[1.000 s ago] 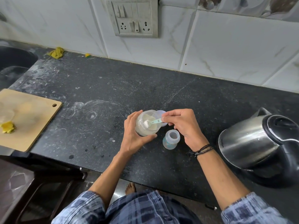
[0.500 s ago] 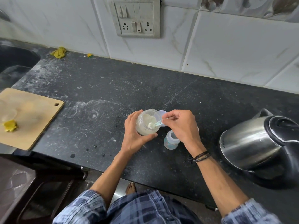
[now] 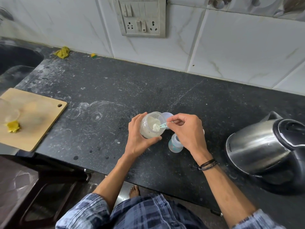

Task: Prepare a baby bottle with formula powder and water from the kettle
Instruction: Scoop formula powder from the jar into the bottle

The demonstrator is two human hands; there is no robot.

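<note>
Head view: left grip [image 3: 138, 135] holds powder jar [image 3: 148, 131], right grip [image 3: 187, 129] pinches scoop [image 3: 160, 126] at its mouth.

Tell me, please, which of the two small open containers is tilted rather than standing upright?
The powder jar, gripped by the left hand, is tilted toward the scoop pinched in the right hand; the baby bottle stands upright on the counter.

A black speckled stone countertop [image 3: 148, 83] is carrying a clear baby bottle [image 3: 175, 143], a steel kettle [image 3: 257, 146] right of it, a wooden cutting board [image 3: 41, 123] far left.
</note>
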